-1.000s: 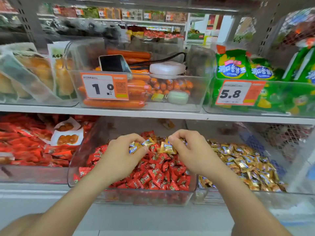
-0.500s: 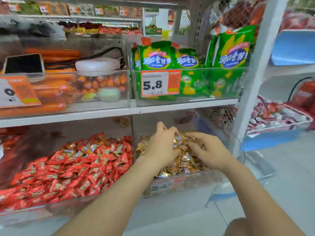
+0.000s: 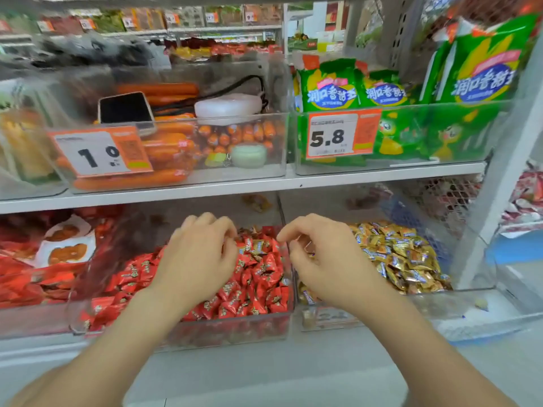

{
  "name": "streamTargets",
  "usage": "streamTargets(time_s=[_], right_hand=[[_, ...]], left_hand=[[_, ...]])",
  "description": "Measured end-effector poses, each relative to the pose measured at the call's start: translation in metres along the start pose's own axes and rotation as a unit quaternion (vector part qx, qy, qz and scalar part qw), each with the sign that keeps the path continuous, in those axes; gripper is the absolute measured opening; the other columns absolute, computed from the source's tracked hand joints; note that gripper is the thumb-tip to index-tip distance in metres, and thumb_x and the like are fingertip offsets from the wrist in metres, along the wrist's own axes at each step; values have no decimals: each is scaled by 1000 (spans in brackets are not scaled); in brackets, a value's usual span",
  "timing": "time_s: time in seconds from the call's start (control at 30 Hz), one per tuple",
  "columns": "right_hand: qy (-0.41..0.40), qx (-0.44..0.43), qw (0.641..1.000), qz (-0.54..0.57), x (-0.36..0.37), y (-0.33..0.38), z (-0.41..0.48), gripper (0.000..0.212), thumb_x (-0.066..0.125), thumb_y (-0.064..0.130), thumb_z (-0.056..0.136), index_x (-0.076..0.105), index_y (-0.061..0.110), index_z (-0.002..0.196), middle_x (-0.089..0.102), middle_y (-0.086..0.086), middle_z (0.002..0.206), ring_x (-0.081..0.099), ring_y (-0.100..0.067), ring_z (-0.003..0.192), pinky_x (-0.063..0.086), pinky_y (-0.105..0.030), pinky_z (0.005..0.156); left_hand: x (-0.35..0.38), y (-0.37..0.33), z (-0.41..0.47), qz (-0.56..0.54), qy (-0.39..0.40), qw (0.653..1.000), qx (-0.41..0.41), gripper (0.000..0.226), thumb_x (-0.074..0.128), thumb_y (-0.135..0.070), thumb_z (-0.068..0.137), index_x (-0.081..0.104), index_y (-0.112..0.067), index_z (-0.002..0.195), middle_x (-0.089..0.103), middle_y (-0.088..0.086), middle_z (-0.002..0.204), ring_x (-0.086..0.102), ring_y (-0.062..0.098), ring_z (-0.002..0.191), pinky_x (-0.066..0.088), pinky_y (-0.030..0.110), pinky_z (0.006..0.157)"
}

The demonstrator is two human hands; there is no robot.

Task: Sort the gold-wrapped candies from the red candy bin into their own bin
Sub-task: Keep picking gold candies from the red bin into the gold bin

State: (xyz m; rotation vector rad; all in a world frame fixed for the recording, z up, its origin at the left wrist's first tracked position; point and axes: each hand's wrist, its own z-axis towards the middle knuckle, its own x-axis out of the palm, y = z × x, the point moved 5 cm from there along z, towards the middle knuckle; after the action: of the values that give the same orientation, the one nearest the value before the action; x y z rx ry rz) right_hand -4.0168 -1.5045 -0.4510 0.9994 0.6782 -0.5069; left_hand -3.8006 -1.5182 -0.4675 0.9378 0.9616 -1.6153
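The clear red candy bin [image 3: 182,329] on the lower shelf is full of red-wrapped candies [image 3: 255,292], with a few gold-wrapped candies [image 3: 259,245] lying on top near the back. My left hand [image 3: 199,259] hovers over this bin, fingers loosely curled, holding nothing. My right hand [image 3: 326,259] hangs over the wall between this bin and the gold candy bin [image 3: 473,292], also loosely curled and empty. A heap of gold candies [image 3: 399,254] fills that right-hand bin.
The upper shelf [image 3: 235,189] overhangs the bins, with a sausage bin [image 3: 264,171], a phone [image 3: 126,111] and green snack bags [image 3: 329,89]. Red packets [image 3: 26,277] lie left. A white upright post [image 3: 496,201] stands right of the gold bin.
Both hands have left the gold bin and moved left; the left is now over the red candies and the right at the divide. The view has swung back left.
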Motion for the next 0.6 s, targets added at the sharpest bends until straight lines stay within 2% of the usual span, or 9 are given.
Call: streamTargets(time_s=[0.07,0.13,0.17,0.23,0.3,0.37,0.47,0.53,0.6], right_hand=[[29,-19,999,-11,29,19,14,29,56,10,95,76,24,110,70,11,97,62,-2,84,49,-23,85],[61,-30,995,-70,63,28,31,32,53,12,97,72,20,122,70,0,115,64,-17,104,49,-34,98],[78,-33,989,-124,79,31,40,33,53,13,97,67,18,127,64,-6,125,59,-25,114,46,-38,103],[116,-28,968,-219,105,31,57,36,58,14,96,57,13,132,51,-12,132,48,-33,121,43,-41,105],[145,-23,961,-233,125,28,78,45,64,11,92,53,12,136,53,-14,129,50,-35,121,45,-43,102],[173,-34,967,-186,141,30,95,51,59,4,91,55,14,141,60,-15,127,57,-37,121,49,-45,104],[229,-49,965,-122,162,33,109,56,55,2,93,57,20,146,65,-12,136,58,-32,128,47,-42,110],[240,-46,959,-141,172,26,116,45,60,11,95,65,32,134,69,-6,132,62,-30,123,51,-44,105],[235,-26,958,-160,174,16,125,25,70,27,93,71,38,115,72,7,117,66,-21,113,55,-42,99]], left_hand=[[8,62,-11,27,55,992,-111,26,49,-39,95,66,-28,111,59,4,104,58,36,100,53,51,91],[21,100,-17,27,116,976,-180,34,49,-40,100,63,-23,126,58,12,121,55,43,114,49,53,101],[28,112,-17,21,149,969,-194,39,48,-41,103,59,-20,134,55,15,128,52,44,121,46,53,106],[38,123,-13,24,204,962,-182,52,47,-46,104,46,-15,145,48,18,138,45,45,131,40,50,112],[45,129,-4,40,234,960,-146,60,49,-48,103,39,-11,149,47,19,142,42,42,135,35,45,115],[48,138,9,36,225,966,-122,60,47,-48,99,46,-8,144,53,19,141,46,39,133,35,43,116],[48,143,23,-30,186,976,-107,63,40,-51,86,62,-9,127,65,16,132,58,37,125,46,42,107],[48,145,28,-61,189,976,-92,60,48,-54,84,67,-14,125,69,9,128,63,30,122,50,39,103],[50,147,31,-66,195,976,-68,48,69,-51,88,69,-21,126,69,1,129,62,22,122,49,35,104]])
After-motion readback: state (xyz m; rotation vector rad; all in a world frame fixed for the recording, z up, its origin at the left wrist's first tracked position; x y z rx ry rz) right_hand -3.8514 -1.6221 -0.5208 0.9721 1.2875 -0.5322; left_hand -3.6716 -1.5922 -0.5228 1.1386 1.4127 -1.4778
